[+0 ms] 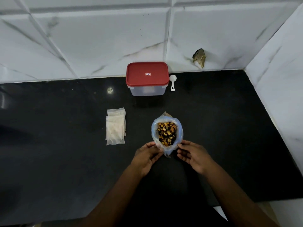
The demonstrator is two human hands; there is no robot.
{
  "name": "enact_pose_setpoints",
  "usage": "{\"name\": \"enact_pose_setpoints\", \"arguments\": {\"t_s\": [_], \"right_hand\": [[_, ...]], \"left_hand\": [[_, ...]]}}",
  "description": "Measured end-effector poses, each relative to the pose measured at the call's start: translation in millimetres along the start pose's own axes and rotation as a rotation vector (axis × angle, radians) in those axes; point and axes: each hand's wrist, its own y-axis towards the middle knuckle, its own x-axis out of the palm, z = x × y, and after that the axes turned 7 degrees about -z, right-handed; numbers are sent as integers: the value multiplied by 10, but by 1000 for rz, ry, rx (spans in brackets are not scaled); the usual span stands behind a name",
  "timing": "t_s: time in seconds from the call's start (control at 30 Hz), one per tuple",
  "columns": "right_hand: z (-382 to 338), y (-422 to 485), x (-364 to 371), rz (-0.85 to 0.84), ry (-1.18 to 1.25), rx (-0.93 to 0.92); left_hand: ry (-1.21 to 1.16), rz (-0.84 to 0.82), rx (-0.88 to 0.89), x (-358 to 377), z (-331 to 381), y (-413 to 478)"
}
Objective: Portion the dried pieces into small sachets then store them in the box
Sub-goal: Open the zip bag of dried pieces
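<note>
Dried pieces (166, 134): orange, brown and black bits heaped loose in a clear bag (180, 128), near ctr of the black countertop (229, 128), mouth open toward the camera.

Left hand (146, 155): fingers curled, thumb and fingertips pinching the bag's near-left rim. Right hand (192, 155): fingers loosely curled, tips at the near-right rim; touching or pinching the film cannot be told.

Handling (judged): pieces look light, stiff and brittle, and will spill freely. The film looks thin, limp and slippery, so hold it at the rim on both sides, not by the body.

Sachets (115, 126): a fanned stack of pale flat packets, well left of the bag. They are prob. flimsy and clingy, so peel one off by a corner.

Box (146, 90): translucent, w/ red lid (147, 73) shut, set by the tiled wall (98, 46). A white scoop (172, 81) lies just beside it on the right, suited to portioning.

Not resolved: box contents (wall is cloudy), lid label, which sachet edge opens, the bag's base. A dark ragged patch (199, 57) on the wall is unclear. Forearms are cut off at the bottom edge.
</note>
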Motion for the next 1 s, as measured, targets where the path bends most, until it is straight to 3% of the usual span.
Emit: {"name": "enact_pose_setpoints", "arguments": {"t_s": [0.13,0.27,0.37,0.5,1.0], "right_hand": [[-134,6,-40,56,-238,-95],[-193,53,19,3,-233,-244],[-154,69,134,-41,-88,-373],[-76,131,264,-46,20,-430],[-131,247,177,-194,171,-385]], "left_hand": [[272,36,36,29,175,-50],[381,23,219,150,278,-62],[210,-36,333,221,280,-39],[69,-57,338,187,197,73],[-189,-294,310,212,71,225]]}}
